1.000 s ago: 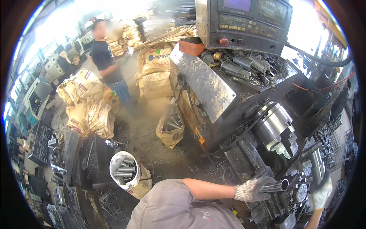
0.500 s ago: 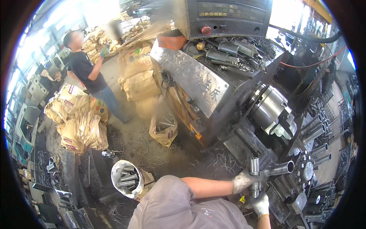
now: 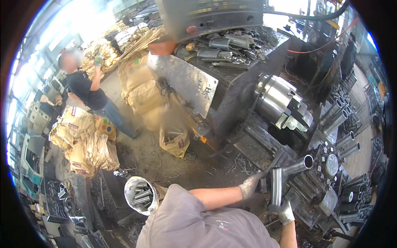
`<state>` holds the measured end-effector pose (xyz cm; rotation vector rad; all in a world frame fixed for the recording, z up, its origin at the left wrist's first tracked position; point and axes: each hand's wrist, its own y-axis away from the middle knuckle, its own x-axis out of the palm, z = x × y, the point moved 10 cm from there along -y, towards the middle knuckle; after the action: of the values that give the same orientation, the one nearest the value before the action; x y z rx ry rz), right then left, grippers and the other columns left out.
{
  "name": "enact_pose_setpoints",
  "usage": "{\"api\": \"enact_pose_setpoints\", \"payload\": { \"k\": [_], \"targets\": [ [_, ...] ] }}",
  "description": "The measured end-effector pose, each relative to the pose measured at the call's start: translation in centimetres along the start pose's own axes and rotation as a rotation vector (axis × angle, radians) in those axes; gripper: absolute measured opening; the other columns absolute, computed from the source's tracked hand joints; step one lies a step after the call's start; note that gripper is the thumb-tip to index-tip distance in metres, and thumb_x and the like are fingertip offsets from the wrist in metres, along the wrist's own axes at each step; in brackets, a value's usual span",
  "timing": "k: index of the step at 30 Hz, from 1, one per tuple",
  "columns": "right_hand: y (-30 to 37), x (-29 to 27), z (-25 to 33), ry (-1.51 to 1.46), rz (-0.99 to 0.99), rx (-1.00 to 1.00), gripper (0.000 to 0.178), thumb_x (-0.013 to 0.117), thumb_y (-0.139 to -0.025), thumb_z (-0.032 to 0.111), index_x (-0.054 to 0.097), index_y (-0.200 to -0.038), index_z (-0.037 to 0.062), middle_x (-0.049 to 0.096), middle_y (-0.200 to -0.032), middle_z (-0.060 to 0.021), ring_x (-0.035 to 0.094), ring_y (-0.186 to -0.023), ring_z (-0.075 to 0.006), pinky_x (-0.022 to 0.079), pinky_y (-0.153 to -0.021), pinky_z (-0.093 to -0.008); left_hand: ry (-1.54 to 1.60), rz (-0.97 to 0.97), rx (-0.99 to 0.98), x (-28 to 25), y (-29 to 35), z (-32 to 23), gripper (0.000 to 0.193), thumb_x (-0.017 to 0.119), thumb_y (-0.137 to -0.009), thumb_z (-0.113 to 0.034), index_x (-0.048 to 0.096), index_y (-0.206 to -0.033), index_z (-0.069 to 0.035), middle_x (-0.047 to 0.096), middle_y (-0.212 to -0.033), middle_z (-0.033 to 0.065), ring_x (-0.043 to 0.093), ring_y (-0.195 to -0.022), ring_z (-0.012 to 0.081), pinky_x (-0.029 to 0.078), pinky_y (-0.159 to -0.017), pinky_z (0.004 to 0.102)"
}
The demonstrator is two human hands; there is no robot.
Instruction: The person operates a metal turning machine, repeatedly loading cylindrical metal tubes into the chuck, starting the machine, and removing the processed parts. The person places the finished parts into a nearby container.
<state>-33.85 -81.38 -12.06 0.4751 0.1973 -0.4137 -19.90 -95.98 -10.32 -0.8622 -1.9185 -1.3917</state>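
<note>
My right hand (image 3: pixel 285 213), in a pale work glove, is closed round the lower end of a shiny metal tube (image 3: pixel 276 186) that stands almost upright in the view. My left hand (image 3: pixel 249 186), gloved too, is beside the tube and apart from it. Its fingers are blurred and merge with dark metal, so what they grip, if anything, is hidden. Just beyond, a second metal tube (image 3: pixel 298 165) lies slanted with its open end to the right. Farther off is the lathe chuck (image 3: pixel 281 99) with its stepped jaws.
A white bucket (image 3: pixel 131 198) of metal pieces stands at my left. Paper sacks (image 3: pixel 84 140) are piled farther left, near a standing person (image 3: pixel 89 89). More tubes (image 3: pixel 337 118) stick out at the right. Metal shavings litter the floor (image 3: pixel 165 171).
My left hand has come off the tube and moved left. My right hand keeps hold of it lower down. The view has shifted a little.
</note>
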Motion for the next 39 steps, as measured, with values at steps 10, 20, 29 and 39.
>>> {"api": "enact_pose_setpoints", "payload": {
  "k": [10,20,29,39],
  "targets": [
    [7.1,-6.1,16.0,0.232,-0.317,-0.317,0.047,0.086,-0.082,0.016,0.072,-0.125,0.0039,0.079,-0.110,-0.0173,0.078,-0.101,-0.0260,0.062,-0.090,-0.0388,-0.631,-0.174,0.452,-3.1,1.1,-6.6,0.049,0.084,-0.098,-0.034,0.064,-0.134,-0.008,0.074,-0.119,0.0058,0.071,-0.099,0.0218,0.057,-0.088,0.0341],
    [5.3,-11.2,6.9,0.280,-0.673,-0.009,0.059,0.092,-0.080,0.041,0.070,-0.123,0.0072,0.080,-0.106,-0.0180,0.080,-0.096,-0.0326,0.064,-0.086,-0.0441,-1.692,-0.214,1.011,18.0,-0.8,-9.2,0.085,0.099,-0.073,-0.033,0.060,-0.144,-0.009,0.077,-0.123,0.0180,0.077,-0.110,0.0360,0.060,-0.094,0.0454],
    [6.7,-0.3,12.9,0.461,-0.315,-0.322,0.033,0.074,-0.090,0.026,0.074,-0.119,0.0108,0.076,-0.096,-0.0184,0.076,-0.088,-0.0415,0.062,-0.078,-0.0520,-1.098,0.065,1.080,14.9,-2.6,-15.0,0.052,0.085,-0.096,-0.024,0.062,-0.138,-0.004,0.073,-0.117,0.0102,0.072,-0.103,0.0227,0.061,-0.089,0.0352],
    [-4.9,5.0,13.7,1.090,-0.370,-0.447,0.019,0.064,-0.088,0.011,0.071,-0.105,0.0051,0.074,-0.082,-0.0168,0.077,-0.073,-0.0362,0.060,-0.061,-0.0528,-0.280,0.134,0.466,2.3,0.3,-16.2,0.077,0.052,-0.104,-0.076,0.068,-0.131,-0.006,0.077,-0.114,0.0142,0.076,-0.100,0.0334,0.065,-0.087,0.0476]
  ]
}}
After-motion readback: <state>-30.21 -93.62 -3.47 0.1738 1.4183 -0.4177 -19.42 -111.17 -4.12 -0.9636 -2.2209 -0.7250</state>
